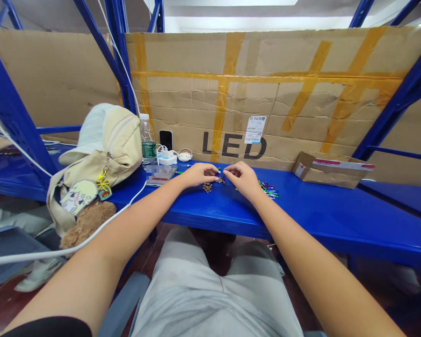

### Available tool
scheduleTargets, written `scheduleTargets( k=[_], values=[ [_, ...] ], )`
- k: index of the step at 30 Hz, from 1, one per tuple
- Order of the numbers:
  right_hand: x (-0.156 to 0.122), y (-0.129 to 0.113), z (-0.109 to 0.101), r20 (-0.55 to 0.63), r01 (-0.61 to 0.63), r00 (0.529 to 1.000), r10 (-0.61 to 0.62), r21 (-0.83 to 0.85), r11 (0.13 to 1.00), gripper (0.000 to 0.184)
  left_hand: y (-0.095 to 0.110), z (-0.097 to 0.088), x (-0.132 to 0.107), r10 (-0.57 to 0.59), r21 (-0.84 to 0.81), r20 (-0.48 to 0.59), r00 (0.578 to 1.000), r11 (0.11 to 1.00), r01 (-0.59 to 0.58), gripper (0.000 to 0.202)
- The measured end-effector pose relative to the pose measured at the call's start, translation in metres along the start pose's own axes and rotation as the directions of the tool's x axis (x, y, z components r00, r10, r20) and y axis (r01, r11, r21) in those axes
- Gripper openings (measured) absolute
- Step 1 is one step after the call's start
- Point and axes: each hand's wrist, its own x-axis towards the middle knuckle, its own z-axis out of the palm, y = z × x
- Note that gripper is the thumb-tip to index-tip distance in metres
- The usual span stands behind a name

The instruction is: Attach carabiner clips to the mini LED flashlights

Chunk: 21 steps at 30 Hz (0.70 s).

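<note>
**Handwork under way, loose parts left**

Brown pieces (206, 187) are lying loose, coloured pieces (269, 189) are sitting right of them; work is probably remaining, amount done unclear. Left hand (200, 175) is pinching a small bluish piece (217, 174) beside the brown pieces. Right hand (243, 177) is facing it, fingers curling; grip: cannot tell.

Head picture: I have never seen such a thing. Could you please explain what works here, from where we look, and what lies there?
No machine works here: these are a person's bare left hand and right hand, seen by a camera worn on the head. On the blue table are small brownish pieces near the left fingertips, thin colourful items beside the right hand, a cardboard box farther right, and a bottle at left. Whatever the fingertips hold is too small to name.
</note>
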Motion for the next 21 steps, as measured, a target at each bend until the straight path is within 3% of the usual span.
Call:
scheduleTargets(
  k=[8,16,21],
  values=[
    [-0.0023,-0.0032,0.0019,0.113,0.035,0.993,-0.034,-0.005,0.999,0.017,0.0017,0.0078,0.0006,-0.046,-0.114,0.05,0.998,0.992,0.051,0.036],
    [-0.0045,-0.0057,0.0006,0.171,0.074,0.983,-0.069,-0.024,0.997,0.018,0.0018,0.0077,-0.0003,-0.106,-0.074,0.066,0.992,0.991,0.111,0.034],
    [-0.0048,-0.0071,0.0006,0.139,-0.012,0.99,0.01,0.014,1.0,0.017,-0.0018,0.0076,0.0003,-0.088,-0.092,0.045,0.995,0.991,0.092,0.036]
  ],
)
